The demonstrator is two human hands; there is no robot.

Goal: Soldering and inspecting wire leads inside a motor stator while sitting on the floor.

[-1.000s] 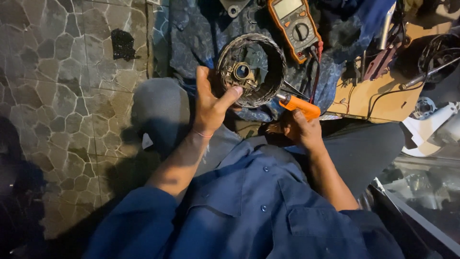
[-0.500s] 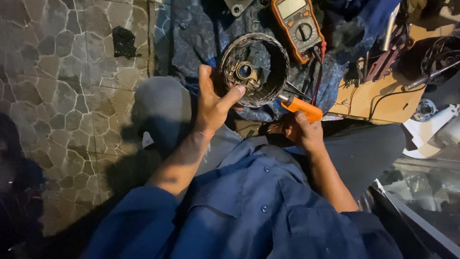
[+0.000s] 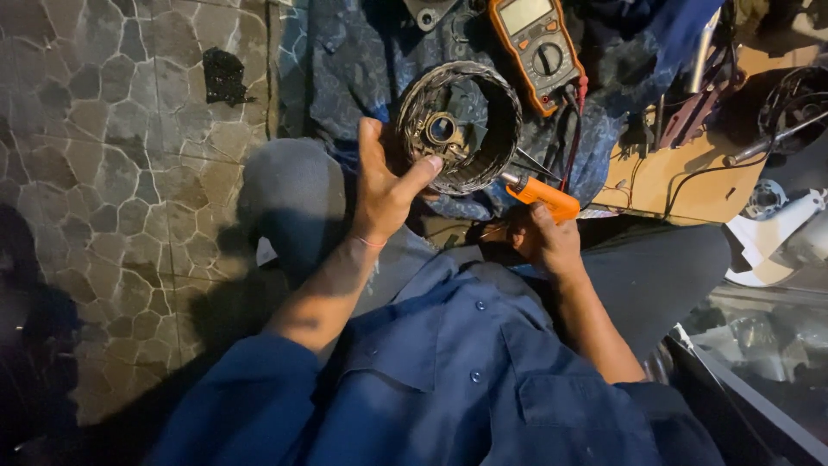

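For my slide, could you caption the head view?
Left hand grips a round metal housing; right hand holds an orange tool.

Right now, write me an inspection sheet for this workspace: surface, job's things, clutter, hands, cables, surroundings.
Surface: stone-patterned floor, with a blue patterned cloth spread over part of it.
Job's things: round dark metal housing on the cloth, open side up, hub in the middle; orange-handled tool.
Clutter: orange multimeter beside the housing; cardboard sheet with small parts.
Hands: left hand grips the housing rim, thumb inside; right hand holds the orange-handled tool, tip toward the housing.
Cables: red and black meter leads trail down from the multimeter.
Surroundings: white plastic part at right; dark patch on the floor.
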